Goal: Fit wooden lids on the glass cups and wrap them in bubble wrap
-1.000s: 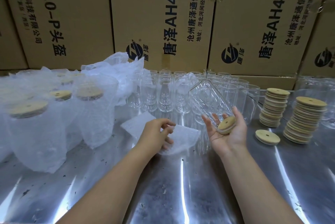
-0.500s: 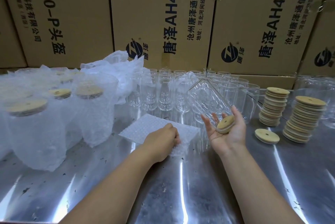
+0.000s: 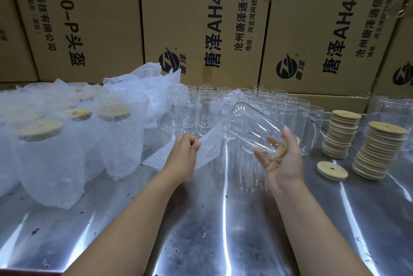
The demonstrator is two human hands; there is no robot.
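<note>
Head view only. Left hand (image 3: pixel 185 152) closed, knuckles up, pinching the edge of a translucent bubble wrap sheet (image 3: pixel 209 149). One end of the sheet raised toward the right, other end down on the shiny metal table (image 3: pixel 223 219).

Right hand (image 3: pixel 285 165) palm-up, thumb and fingers curled round the lidded end of a clear glass cup (image 3: pixel 250 127). Cup held off the table and tilted, base pointing up and to the left. Round wooden lid (image 3: pixel 282 151) fitted in the cup mouth, resting against the palm. Cup just beside the raised end of the sheet; contact between them not determinable.

Behind the hands: rows of empty clear glass cups (image 3: pixel 223 105), upright. At left: standing group of lidded cups wrapped in bubble wrap (image 3: pixel 49 159). At right: left stack of wooden lids (image 3: pixel 342 136), right stack of wooden lids (image 3: pixel 380 152), and one loose wooden lid (image 3: pixel 332 169) lying flat between them, near the table's front. Along the back: brown cardboard boxes (image 3: pixel 201 18) with dark print.
</note>
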